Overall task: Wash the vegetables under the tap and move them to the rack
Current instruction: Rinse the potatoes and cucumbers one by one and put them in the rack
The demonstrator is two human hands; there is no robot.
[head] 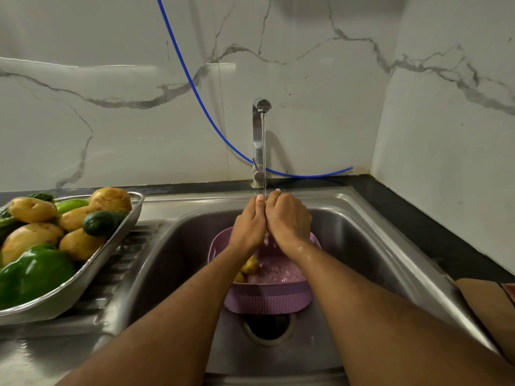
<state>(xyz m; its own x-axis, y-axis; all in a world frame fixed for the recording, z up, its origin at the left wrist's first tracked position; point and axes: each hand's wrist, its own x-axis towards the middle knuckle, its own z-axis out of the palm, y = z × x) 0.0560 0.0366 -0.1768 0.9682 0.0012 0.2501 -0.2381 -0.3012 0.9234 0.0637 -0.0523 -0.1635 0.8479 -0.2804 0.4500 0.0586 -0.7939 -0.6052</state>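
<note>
Steel rack (138,203) on the drainboard is already heaped with potatoes (80,243), cucumbers (101,222) and a green pepper (34,274), so most appears washed. Left hand (248,225) and right hand (288,221) are cupped together under the running tap (259,140); what is held between them cannot be told. A few potatoes (249,265) are left in the purple basket (267,299) in the sink (362,232).

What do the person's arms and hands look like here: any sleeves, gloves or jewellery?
Both forearms are bare, with no sleeves, gloves, watch or rings visible. The left hand has a pale pink painted nail. The right hand also shows a pale nail, and water droplets wet it and its wrist.
</note>
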